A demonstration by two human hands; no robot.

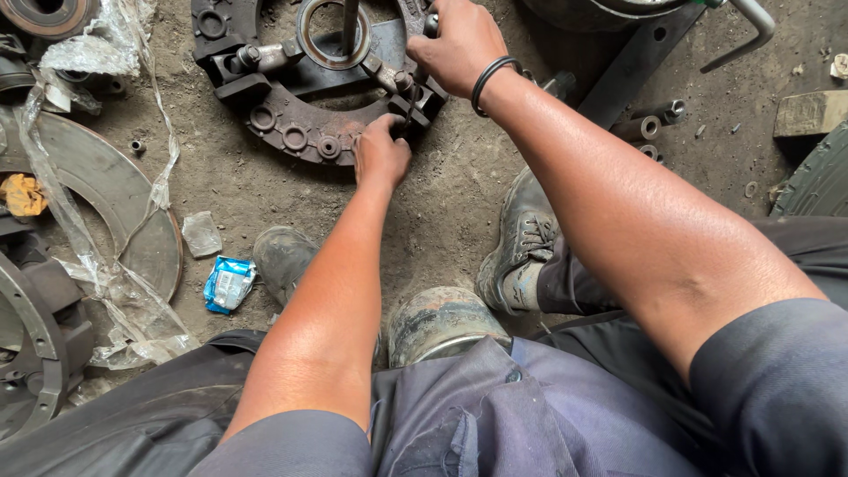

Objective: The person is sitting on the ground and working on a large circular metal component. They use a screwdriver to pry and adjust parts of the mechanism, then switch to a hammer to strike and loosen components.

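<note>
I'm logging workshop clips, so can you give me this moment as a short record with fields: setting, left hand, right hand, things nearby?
setting: dirt floor, person seated, seen from above
left hand: gripping the near rim of a round rusty metal plate
right hand: closed on a part at the plate's upper right edge; black band on the wrist
nearby: blue and white packet, clear plastic wrap, metal disc at left, worn shoe

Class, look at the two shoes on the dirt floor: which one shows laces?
The right-hand shoe, under the right forearm, shows laces; the other shoe, beside the left forearm, shows none.
</note>
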